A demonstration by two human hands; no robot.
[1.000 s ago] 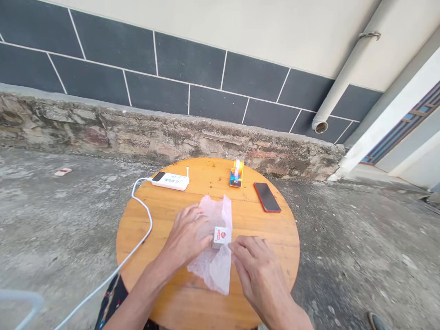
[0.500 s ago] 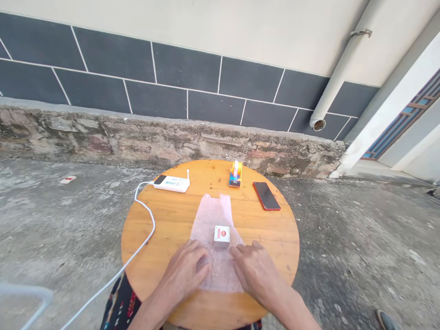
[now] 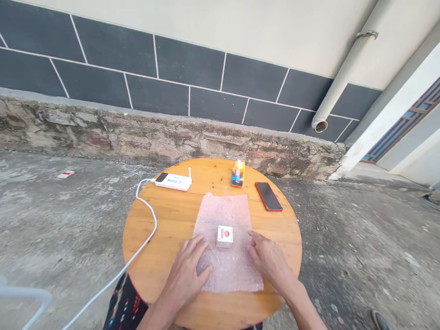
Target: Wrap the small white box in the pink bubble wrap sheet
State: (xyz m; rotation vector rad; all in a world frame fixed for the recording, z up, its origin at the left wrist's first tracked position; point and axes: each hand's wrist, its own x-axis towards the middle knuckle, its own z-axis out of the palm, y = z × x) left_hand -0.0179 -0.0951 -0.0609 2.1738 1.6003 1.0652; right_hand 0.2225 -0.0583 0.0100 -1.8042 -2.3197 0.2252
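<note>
A sheet of pinkish bubble wrap [image 3: 230, 275] lies spread on the round wooden table [image 3: 154, 247]. On it stands a small white box [image 3: 225, 236] with red print on its top. My left hand [image 3: 189, 268] rests over the wrap's left edge, thumb and fingers spread apart. At the right edge, my right hand [image 3: 270, 256] touches the wrap with its fingers stretched toward the box and the thumb apart. Neither hand touches the box.
Toward the table's back are a white device with a cable [image 3: 173, 181], a yellow and blue tape dispenser [image 3: 238, 174] and a red-edged phone [image 3: 268, 197]. The white cable [image 3: 139, 254] runs off the left side. A tiled wall [image 3: 220, 110] stands behind.
The right side of the bubble wrap has unfolded outward, making the sheet wider and flatter. My right hand has moved right with that edge. The box stays on the wrap.
</note>
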